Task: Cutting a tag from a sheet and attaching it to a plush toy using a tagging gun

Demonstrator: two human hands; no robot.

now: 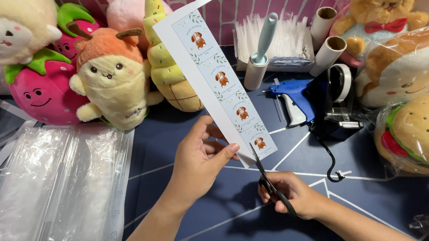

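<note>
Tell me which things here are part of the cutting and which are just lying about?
In use:
left hand
paper label strip
right hand
scissors

Lying about:
plush toys
clear bags
blue tagging gun
lint roller
tape dispenser

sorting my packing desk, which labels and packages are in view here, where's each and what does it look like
Label strip: held up by the left hand, white, four small dog pictures.
Clear bags: flat stack, table's left.
Bagged burger plush: right edge, tan, green, red.
Bagged bear plush: top right, brown, red bow.
</note>
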